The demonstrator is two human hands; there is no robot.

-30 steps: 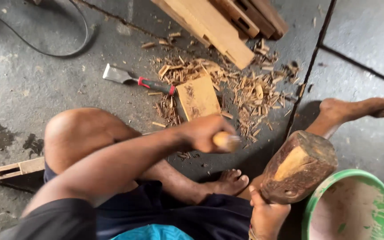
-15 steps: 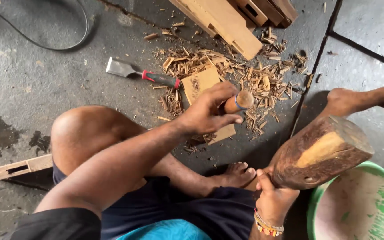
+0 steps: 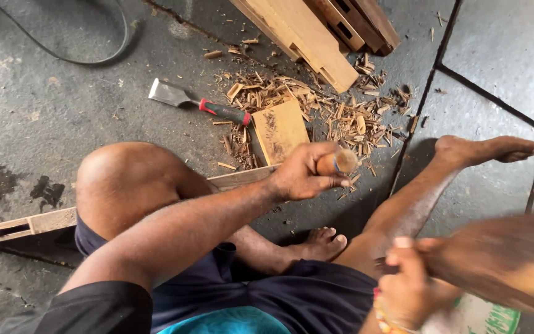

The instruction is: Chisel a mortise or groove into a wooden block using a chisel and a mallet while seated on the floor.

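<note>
Fingers (image 3: 316,162) of my left hand (image 3: 304,173) wrap tight around a wooden handle (image 3: 336,162), its long axis pointing right. Nearer me, lower right, my right hand (image 3: 406,284) grips a blurred wooden mallet (image 3: 502,260). Just beyond the left fingers lies a small wood block (image 3: 279,130) among shavings (image 3: 341,117), then a red-handled chisel (image 3: 199,103) farther left.

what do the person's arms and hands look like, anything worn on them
Both forearms and hands are bare, with no gloves. The left arm has a short black sleeve covering the upper arm near the shoulder. The left hand shows no ring or watch. The right hand has a beaded bracelet at the wrist, with red and yellowish beads. The right arm above the wrist is out of view.
</note>
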